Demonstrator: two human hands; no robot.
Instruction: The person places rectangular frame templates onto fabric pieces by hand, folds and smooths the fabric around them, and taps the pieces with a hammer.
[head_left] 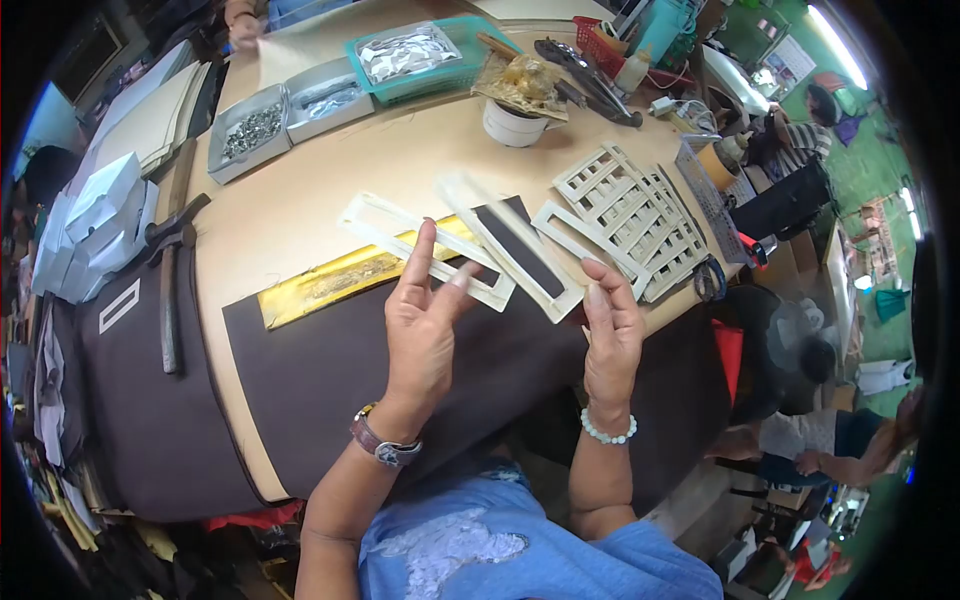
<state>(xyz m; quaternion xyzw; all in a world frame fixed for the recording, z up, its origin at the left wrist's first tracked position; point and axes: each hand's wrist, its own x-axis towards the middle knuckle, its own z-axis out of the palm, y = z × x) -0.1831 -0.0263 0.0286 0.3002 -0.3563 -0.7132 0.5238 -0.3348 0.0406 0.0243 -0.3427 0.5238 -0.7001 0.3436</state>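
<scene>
My right hand (pixel 612 335) pinches the lower end of a white rectangular frame (pixel 508 248) with a long slot; its far end is blurred. My left hand (pixel 418 320) has its index finger and thumb apart, the thumb smeared by motion. Behind these fingers another white slotted frame (pixel 375 217) slants over a yellow strip (pixel 300 298); whether the fingers touch it I cannot tell. A third such frame (pixel 565 232) lies against the stack of lattice-like white frames (pixel 620 205) on the right. Dark brown sheet material (pixel 320 370) lies beneath my hands.
Grey boxes of small metal parts (pixel 213 150) and a teal basket (pixel 385 92) stand at the back. Beside them is a white pot (pixel 512 128) with brown, crusted matter on top. Left are a hammer (pixel 170 290) and a single white frame (pixel 120 306). Scissors (pixel 709 279) lie right.
</scene>
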